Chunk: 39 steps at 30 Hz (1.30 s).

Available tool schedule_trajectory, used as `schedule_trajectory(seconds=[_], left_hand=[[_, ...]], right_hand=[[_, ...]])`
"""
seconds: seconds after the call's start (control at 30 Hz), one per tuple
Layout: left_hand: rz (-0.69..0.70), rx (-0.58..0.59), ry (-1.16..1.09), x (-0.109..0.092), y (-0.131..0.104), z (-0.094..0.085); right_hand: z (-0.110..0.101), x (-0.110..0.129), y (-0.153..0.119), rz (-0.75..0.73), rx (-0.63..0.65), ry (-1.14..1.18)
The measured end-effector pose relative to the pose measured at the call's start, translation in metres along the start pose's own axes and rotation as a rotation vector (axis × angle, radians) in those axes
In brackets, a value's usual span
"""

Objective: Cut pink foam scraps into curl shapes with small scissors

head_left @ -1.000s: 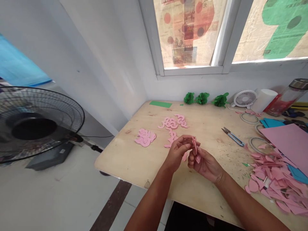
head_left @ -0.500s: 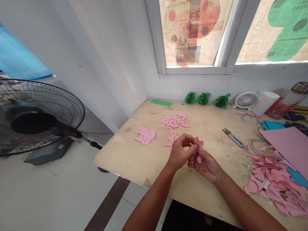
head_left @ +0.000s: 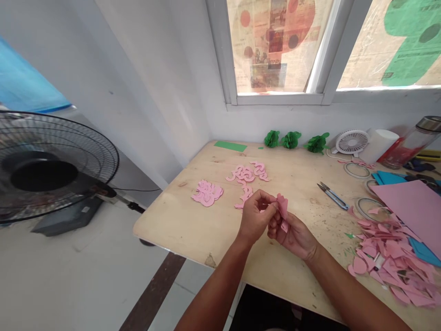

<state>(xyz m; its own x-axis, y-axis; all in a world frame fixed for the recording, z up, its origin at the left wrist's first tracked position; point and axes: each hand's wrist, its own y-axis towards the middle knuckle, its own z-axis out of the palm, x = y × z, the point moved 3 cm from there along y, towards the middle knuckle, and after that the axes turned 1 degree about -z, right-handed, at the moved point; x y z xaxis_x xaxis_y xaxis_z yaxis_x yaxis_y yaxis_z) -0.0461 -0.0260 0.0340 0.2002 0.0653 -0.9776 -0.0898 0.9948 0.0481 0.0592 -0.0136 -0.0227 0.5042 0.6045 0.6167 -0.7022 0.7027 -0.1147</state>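
Note:
Between my two hands, above the front of the wooden table, is a small folded piece of pink paper. My left hand pinches its upper left edge with thumb and fingertips. From below and the right, my right hand grips the lower part, its fingers curled and partly hidden. Just beyond my left hand lie curly pink paper cutouts, some covered by that hand. A stack of scalloped pink paper pieces rests further left.
Thread snips lie right of my hands, near a heap of pink paper scraps and a pink sheet. Green paper flowers, a small white fan and a glass bottle line the wall. A floor fan stands left.
The pink paper has turned slightly in my fingers, and its upper part shows a different, more scalloped outline. Both hands stay nearly in place, and the view has shifted a little.

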Motion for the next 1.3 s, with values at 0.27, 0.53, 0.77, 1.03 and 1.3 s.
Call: schedule_trajectory(seconds=[0.27, 0.53, 0.77, 1.03, 1.3], left_hand=[[0.007, -0.059, -0.109, 0.003, 0.002, -0.003], [0.0, 0.038, -0.31, 0.013, 0.005, -0.003], [0.051, 0.06, -0.256, 0.01, 0.005, -0.001], [-0.011, 0.149, -0.219, 0.008, 0.004, -0.001], [-0.171, 0.275, -0.332, 0.015, 0.01, -0.007]], right_hand=[[0.005, 0.004, -0.003, -0.031, 0.019, 0.064], [0.005, 0.004, -0.004, -0.045, 0.075, 0.195], [0.008, 0.006, -0.004, -0.055, 0.032, 0.17], [0.005, 0.0, 0.0, -0.124, -0.029, 0.085], [0.009, 0.0, -0.002, -0.131, 0.006, -0.015]])
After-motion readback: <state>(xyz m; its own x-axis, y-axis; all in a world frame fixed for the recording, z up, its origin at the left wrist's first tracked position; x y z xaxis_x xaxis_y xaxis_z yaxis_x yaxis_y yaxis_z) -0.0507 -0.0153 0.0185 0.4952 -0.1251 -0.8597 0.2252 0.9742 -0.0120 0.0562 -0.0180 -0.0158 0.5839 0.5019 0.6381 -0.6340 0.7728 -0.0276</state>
